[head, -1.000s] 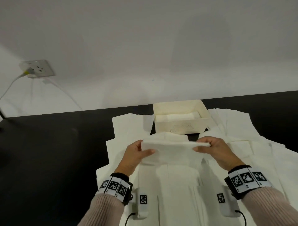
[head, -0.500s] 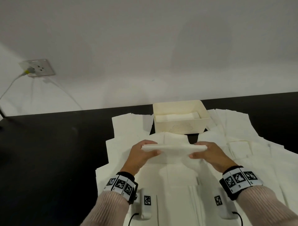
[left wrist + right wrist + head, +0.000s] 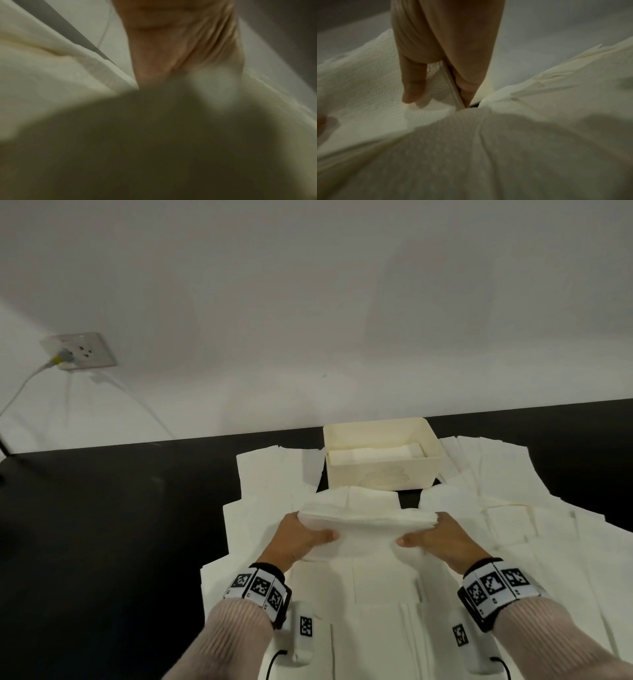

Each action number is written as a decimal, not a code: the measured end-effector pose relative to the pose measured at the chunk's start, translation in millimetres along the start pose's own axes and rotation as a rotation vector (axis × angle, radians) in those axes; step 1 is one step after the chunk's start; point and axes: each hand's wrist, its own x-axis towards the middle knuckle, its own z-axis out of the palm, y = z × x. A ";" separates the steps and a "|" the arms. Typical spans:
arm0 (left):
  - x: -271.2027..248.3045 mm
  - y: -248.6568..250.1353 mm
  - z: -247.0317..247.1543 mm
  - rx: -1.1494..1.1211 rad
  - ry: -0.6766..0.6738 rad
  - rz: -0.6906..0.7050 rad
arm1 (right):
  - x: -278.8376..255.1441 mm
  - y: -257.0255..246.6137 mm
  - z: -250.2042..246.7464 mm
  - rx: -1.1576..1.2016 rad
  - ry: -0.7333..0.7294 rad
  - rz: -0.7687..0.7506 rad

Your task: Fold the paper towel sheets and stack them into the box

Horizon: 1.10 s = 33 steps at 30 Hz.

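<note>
1. Nearest to me, loose white paper towel sheets [image 3: 376, 628] lie flat and overlapping across the black tabletop [image 3: 102, 542]; I judge these to be the supply not yet folded.
2. My left hand [image 3: 294, 539] pinches the left end of a folded white paper towel sheet [image 3: 363, 522], thumb on the near face, fingers hidden behind. The left wrist view is too blurred to confirm more.
3. My right hand [image 3: 442, 537] pinches the right end likewise; the right wrist view shows the layered edge clamped between thumb and fingers [image 3: 465, 86].
4. The sheet is held level between both hands, just above the loose sheets. I judge the two-ended hold keeps the layers aligned and prevents the fold from springing open.
5. Beyond it stands the cream rectangular plastic box [image 3: 383, 474], open-topped, with folded towels [image 3: 373, 455] already inside, near its front wall.
6. Assessment: the fold appears finished; carrying the sheet forward into the box is the step in hand.
</note>
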 end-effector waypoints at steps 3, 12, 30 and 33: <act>2.9 5.3 -1.7 -0.013 0.029 0.011 | 4.3 -6.4 -1.4 -0.010 0.053 -0.008; 4.9 -0.3 -1.5 -0.021 0.061 0.003 | 9.6 1.6 -3.2 -0.069 -0.035 0.006; 6.2 16.6 2.9 -0.024 0.052 0.003 | 6.2 -7.9 -10.6 -0.055 0.103 -0.123; 4.9 12.5 4.9 0.054 0.073 -0.003 | 5.0 -3.5 -12.1 -0.055 0.073 -0.084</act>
